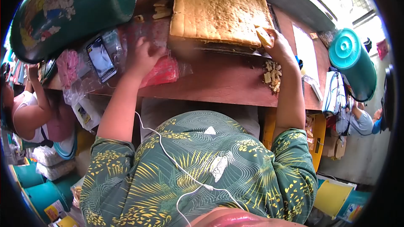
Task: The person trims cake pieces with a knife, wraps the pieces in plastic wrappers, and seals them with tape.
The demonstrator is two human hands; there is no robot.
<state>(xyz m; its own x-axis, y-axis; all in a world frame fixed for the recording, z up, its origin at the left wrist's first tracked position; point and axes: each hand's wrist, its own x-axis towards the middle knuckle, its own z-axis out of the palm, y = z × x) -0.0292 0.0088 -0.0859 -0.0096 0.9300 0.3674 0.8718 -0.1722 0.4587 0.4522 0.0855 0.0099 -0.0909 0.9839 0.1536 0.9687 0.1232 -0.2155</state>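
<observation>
A large flat slab of golden bread point(219, 14), scored into rows, lies on a dark tray on the red-brown table point(210, 80). At the slab's near right corner, my right hand point(280, 48) holds a bread piece point(264, 37) between thumb and fingers. My left hand point(147, 56) is over the table left of the slab, its fingers apart and nothing seen in them. Beneath and beside it are clear plastic bags and a red plastic bag point(162, 72). Crumbled bread scraps point(272, 77) lie below my right hand.
A phone point(101, 59) and pink cloth point(68, 68) lie at left, below a big green container point(80, 12). More scraps point(161, 9) sit left of the slab. A teal-lidded container point(352, 61) stands at right. Other people point(38, 111) are at the far left and right point(362, 122).
</observation>
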